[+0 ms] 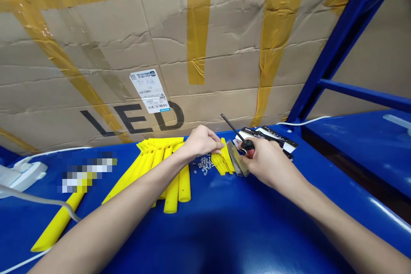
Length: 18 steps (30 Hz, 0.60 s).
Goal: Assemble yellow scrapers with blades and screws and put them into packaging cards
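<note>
My left hand [203,140] is closed, with finger and thumb pinching the end of a flat yellow piece [227,156]. That piece stands at the right side of a row of similar yellow pieces [217,163]. My right hand [269,160] is wrapped round a screwdriver [233,125], its dark shaft pointing up and left. Its fingers are beside a stack of grey blade-like plates [236,160]; whether they touch it I cannot tell. Small screws and nuts [203,165] lie scattered between the yellow pieces and several yellow tubes [172,192].
Behind the blue table [218,231] rises a large cardboard box [231,64] with tape. Black-and-white cards [282,140] lie behind my right hand. To the left are another yellow tube [59,227], a white device [28,177] and cables. A blue metal frame [334,38] stands at right.
</note>
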Each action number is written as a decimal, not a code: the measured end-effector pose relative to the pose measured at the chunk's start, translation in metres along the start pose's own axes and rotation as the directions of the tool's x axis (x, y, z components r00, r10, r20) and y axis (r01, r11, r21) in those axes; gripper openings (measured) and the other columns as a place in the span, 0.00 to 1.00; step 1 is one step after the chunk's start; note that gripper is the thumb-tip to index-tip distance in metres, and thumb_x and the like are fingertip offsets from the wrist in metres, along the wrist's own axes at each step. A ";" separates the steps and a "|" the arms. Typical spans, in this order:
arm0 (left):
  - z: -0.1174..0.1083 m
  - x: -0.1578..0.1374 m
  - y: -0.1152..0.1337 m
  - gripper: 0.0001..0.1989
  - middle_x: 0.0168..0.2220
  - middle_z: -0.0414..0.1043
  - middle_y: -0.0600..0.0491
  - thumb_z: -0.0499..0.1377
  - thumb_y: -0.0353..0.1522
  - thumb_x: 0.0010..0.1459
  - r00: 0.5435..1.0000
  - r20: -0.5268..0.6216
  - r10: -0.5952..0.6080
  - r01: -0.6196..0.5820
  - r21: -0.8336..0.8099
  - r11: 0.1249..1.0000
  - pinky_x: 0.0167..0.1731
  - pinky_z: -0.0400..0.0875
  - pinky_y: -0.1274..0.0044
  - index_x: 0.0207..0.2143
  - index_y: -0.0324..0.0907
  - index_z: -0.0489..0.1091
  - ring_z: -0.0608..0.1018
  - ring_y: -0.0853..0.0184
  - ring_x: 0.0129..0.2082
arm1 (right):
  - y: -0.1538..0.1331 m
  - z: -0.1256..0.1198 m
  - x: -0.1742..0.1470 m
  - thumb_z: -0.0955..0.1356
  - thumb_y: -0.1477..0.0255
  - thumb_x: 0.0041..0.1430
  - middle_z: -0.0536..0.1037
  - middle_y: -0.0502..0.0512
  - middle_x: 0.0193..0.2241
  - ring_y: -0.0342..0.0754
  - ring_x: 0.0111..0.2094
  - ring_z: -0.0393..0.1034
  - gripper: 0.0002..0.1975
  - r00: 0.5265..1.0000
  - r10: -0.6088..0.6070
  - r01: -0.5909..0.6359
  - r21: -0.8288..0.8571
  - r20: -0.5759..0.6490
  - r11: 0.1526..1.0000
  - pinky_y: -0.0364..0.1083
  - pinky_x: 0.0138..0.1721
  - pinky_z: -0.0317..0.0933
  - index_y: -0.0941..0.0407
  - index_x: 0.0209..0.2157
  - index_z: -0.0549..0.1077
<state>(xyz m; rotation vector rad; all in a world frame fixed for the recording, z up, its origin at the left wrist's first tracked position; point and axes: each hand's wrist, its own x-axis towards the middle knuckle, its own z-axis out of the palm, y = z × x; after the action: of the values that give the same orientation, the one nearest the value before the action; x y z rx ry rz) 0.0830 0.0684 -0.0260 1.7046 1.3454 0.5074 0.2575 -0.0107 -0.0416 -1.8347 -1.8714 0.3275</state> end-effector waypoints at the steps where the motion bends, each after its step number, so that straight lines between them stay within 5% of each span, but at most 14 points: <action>1: 0.001 0.001 0.001 0.06 0.27 0.81 0.46 0.67 0.26 0.48 1.000 0.006 -0.006 0.006 -0.005 1.000 0.42 0.77 0.68 0.32 0.35 0.80 0.82 0.63 0.32 | 0.000 0.001 0.000 0.69 0.74 0.52 0.75 0.52 0.19 0.47 0.22 0.67 0.03 1.000 0.001 -0.001 -0.014 0.002 1.000 0.44 0.23 0.53 0.55 0.26 0.72; 10: 0.008 0.002 0.013 0.05 0.26 0.81 0.46 0.66 0.28 0.49 0.999 -0.016 0.033 -0.031 0.088 0.996 0.38 0.78 0.71 0.29 0.36 0.81 0.82 0.63 0.31 | 0.002 0.008 -0.002 0.69 0.72 0.54 0.77 0.58 0.22 0.50 0.22 0.68 0.05 1.000 -0.016 0.016 -0.057 -0.001 0.998 0.46 0.25 0.51 0.55 0.25 0.73; 18: -0.008 -0.014 -0.013 0.09 0.29 0.82 0.48 0.60 0.26 0.51 0.973 -0.055 0.224 -0.199 0.288 0.937 0.38 0.76 0.70 0.34 0.38 0.78 0.82 0.61 0.32 | -0.002 0.007 -0.002 0.67 0.72 0.54 0.75 0.52 0.20 0.47 0.22 0.68 0.04 0.998 -0.051 0.049 0.047 0.036 0.998 0.45 0.25 0.54 0.55 0.27 0.74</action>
<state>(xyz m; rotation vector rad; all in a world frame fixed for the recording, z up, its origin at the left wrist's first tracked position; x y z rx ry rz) 0.0649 0.0584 -0.0300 2.0987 1.3518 0.5366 0.2521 -0.0115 -0.0470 -1.7598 -1.9150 0.3869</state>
